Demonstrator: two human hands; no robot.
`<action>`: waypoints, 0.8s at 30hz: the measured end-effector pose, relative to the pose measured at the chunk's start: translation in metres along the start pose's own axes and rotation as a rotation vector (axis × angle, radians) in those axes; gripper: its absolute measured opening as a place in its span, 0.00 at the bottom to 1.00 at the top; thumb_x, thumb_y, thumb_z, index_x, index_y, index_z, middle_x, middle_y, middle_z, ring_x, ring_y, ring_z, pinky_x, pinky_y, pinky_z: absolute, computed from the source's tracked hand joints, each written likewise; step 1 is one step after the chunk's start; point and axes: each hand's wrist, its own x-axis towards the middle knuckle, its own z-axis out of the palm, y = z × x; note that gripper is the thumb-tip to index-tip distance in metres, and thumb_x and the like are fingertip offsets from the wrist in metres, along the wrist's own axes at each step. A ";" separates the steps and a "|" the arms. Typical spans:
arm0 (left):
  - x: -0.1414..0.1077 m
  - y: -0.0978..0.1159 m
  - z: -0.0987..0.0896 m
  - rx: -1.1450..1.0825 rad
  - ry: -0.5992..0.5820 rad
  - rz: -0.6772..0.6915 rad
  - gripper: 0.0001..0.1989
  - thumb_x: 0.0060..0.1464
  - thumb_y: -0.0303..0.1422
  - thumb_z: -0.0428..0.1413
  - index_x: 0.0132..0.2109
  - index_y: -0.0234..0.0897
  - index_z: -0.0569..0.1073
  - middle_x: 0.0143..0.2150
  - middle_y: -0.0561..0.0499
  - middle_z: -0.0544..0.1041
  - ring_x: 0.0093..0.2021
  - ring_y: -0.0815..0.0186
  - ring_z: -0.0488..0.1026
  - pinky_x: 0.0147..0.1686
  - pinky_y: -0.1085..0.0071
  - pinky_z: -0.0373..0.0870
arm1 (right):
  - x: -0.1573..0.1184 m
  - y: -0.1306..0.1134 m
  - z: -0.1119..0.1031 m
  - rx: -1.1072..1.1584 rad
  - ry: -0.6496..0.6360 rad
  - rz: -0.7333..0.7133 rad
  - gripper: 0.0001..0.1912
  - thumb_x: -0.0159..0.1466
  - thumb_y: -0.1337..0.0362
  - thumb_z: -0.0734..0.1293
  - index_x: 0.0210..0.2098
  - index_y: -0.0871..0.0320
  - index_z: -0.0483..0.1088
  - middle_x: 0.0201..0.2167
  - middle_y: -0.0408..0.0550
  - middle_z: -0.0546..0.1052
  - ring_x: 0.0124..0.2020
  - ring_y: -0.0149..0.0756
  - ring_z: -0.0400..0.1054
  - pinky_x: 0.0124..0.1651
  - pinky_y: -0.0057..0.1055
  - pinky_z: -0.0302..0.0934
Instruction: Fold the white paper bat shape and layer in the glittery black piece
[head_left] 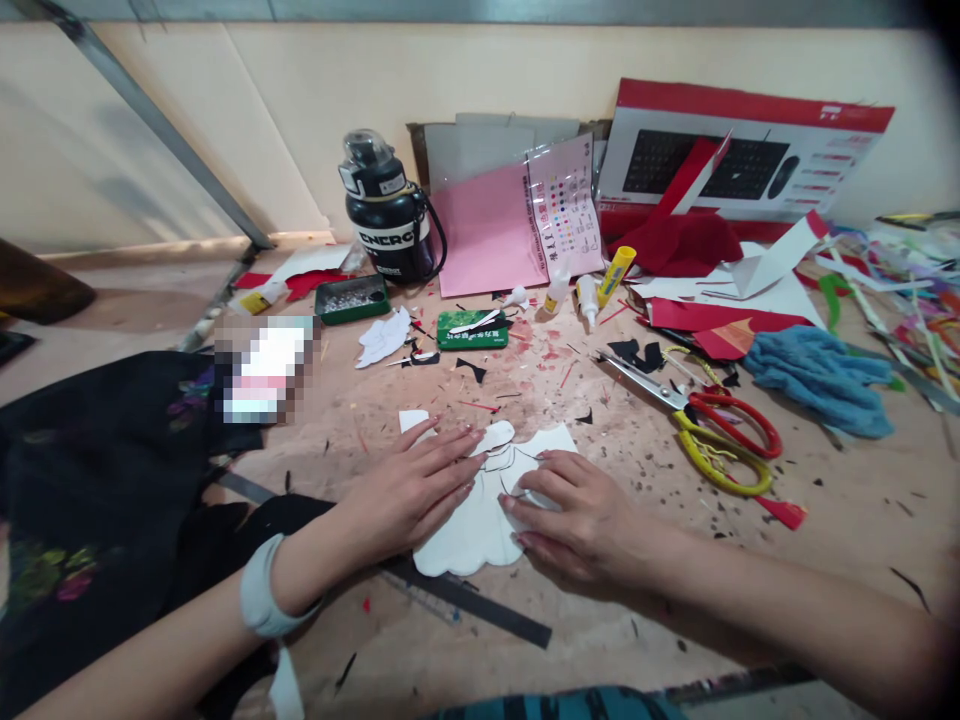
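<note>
A white paper cut-out [471, 528] with a scalloped lower edge and thin dark lines lies on the wooden table. My left hand [427, 480] rests flat on its left side, fingers stretched out towards the small rounded piece [496, 435] at its top. On the right side of the cut-out lies my right hand [574, 510], its fingers spread and slightly bent, the tips touching the paper. Neither hand grips anything. Partly beneath the lower edge of the cut-out, a dark flat strip [502, 612] lies on the table.
Scissors [694, 400] with red and yellow handles lie at right, near a blue cloth [821, 375]. Behind are a green tin [352, 300], a green lid [472, 338], a black bottle [388, 215], glue bottles [587, 297] and a keyboard box [750, 110]. Black fabric [97, 480] lies left.
</note>
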 end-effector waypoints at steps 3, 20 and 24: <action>-0.004 0.005 0.003 0.010 -0.021 -0.025 0.18 0.69 0.31 0.48 0.63 0.38 0.68 0.67 0.41 0.68 0.67 0.58 0.65 0.69 0.50 0.51 | 0.000 0.000 0.000 -0.002 0.011 -0.006 0.14 0.68 0.62 0.64 0.52 0.60 0.71 0.42 0.55 0.76 0.44 0.45 0.66 0.49 0.45 0.65; -0.001 0.002 0.006 0.059 0.164 -0.090 0.10 0.67 0.31 0.53 0.52 0.39 0.76 0.47 0.46 0.78 0.49 0.59 0.74 0.51 0.59 0.72 | 0.000 0.000 0.000 0.010 0.001 0.003 0.14 0.69 0.62 0.64 0.51 0.60 0.72 0.42 0.54 0.76 0.44 0.44 0.66 0.49 0.45 0.65; 0.001 0.002 0.007 0.060 0.159 -0.084 0.10 0.68 0.30 0.52 0.52 0.39 0.75 0.46 0.46 0.77 0.48 0.58 0.73 0.49 0.59 0.71 | -0.001 -0.001 0.000 0.017 0.002 0.016 0.14 0.69 0.62 0.64 0.51 0.60 0.72 0.42 0.54 0.76 0.45 0.45 0.66 0.49 0.44 0.65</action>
